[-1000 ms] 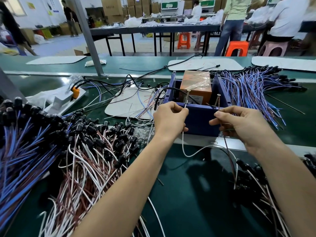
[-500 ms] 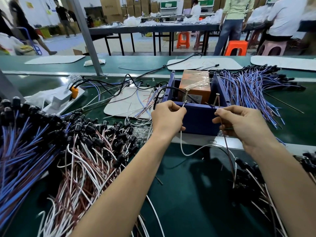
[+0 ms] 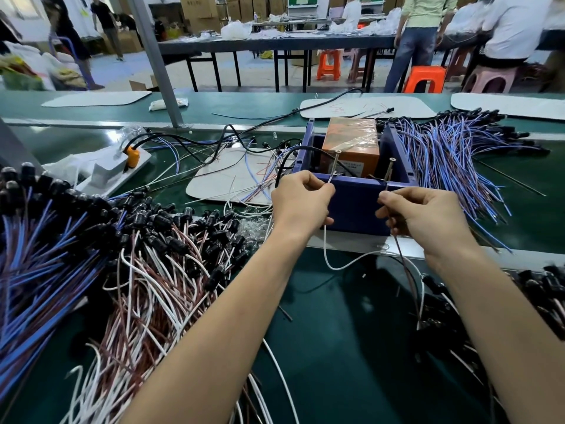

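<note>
The room is a wide workshop. Behind the green tabletop (image 3: 214, 102) a grey metal post (image 3: 153, 56) rises, slanted in the view. Farther back stands a long dark table (image 3: 305, 43) on black legs, with white plastic bags (image 3: 235, 29) on it. Orange stools (image 3: 328, 64) and a pink stool (image 3: 489, 79) stand on the pale blue-grey floor (image 3: 137, 68). Cardboard boxes (image 3: 198, 10) are stacked at the far wall. One person in a light green shirt (image 3: 423, 10) stands there, and another in white (image 3: 516, 26) sits.

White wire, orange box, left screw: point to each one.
White wire (image 3: 324, 244), head view, on the straight run above its loop.
Orange box (image 3: 351, 139), head view, on its film-wrapped top.
Left screw (image 3: 335, 165), head view, on the middle of its shaft.
</note>
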Demonstrator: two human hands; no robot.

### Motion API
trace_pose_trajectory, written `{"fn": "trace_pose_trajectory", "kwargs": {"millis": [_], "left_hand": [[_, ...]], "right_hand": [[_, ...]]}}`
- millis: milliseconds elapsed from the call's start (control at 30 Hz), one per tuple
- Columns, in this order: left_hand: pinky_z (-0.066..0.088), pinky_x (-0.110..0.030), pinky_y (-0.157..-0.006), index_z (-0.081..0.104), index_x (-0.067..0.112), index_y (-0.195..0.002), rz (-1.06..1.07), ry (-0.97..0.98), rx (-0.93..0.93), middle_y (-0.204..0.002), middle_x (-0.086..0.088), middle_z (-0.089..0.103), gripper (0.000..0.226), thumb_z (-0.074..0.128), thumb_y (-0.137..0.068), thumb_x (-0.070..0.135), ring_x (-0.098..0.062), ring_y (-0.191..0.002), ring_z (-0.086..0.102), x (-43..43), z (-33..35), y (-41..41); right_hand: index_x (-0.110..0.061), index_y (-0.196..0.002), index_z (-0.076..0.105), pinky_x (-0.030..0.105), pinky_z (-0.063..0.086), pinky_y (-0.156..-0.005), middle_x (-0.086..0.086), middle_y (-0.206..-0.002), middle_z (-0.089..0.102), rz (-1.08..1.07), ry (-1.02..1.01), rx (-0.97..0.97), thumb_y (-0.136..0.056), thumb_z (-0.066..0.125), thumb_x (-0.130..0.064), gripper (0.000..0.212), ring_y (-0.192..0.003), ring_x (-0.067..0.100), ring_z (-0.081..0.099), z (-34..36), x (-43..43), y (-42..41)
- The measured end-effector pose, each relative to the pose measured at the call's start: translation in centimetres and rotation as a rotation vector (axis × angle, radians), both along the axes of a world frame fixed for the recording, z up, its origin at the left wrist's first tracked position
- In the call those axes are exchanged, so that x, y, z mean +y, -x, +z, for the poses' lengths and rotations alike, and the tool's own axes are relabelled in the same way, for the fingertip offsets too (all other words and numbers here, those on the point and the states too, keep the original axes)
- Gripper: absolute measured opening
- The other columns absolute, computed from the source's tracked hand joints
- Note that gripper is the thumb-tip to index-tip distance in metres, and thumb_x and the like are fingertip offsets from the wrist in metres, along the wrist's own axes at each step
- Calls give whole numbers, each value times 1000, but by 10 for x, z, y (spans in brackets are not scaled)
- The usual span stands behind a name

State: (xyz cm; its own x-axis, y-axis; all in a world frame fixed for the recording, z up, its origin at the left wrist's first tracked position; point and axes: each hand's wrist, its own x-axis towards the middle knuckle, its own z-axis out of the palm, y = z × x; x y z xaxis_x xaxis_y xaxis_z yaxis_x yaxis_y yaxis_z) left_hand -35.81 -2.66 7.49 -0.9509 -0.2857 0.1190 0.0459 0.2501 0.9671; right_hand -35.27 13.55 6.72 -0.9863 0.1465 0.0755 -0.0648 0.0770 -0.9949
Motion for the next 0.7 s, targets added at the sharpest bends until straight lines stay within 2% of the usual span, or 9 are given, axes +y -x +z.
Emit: {"fn": "trace_pose_trajectory", "kwargs": {"millis": [367, 600, 700], "left_hand": [[59, -35, -51, 57, 12, -61, 2, 3, 2, -41, 7, 49, 23, 65, -83, 8, -8, -30, 49, -2, -1, 1], [59, -36, -52, 56, 10, -62, -4, -4, -3, -47, 0, 51, 23, 65, -83, 8, -8, -30, 48, 0, -1, 1], [57, -32, -50, 57, 10, -62, -6, -6, -2, -48, -1, 51, 23, 65, -83, 8, -8, -30, 47, 0, -2, 1]], "right_hand": [[-15, -71, 70, 15, 44, -41, -3, -54, 68, 13, -20, -4, -87, 68, -15, 16, -40, 4, 50, 3, 0, 1], [-17, -71, 70, 13, 39, -39, -3, -55, 69, 10, -36, -15, -87, 68, -16, 17, -39, 3, 48, 0, 3, 2], [-16, -71, 71, 13, 39, -39, -2, -55, 69, 14, -33, -16, -87, 68, -16, 17, -39, 3, 48, -1, 4, 1]]}}
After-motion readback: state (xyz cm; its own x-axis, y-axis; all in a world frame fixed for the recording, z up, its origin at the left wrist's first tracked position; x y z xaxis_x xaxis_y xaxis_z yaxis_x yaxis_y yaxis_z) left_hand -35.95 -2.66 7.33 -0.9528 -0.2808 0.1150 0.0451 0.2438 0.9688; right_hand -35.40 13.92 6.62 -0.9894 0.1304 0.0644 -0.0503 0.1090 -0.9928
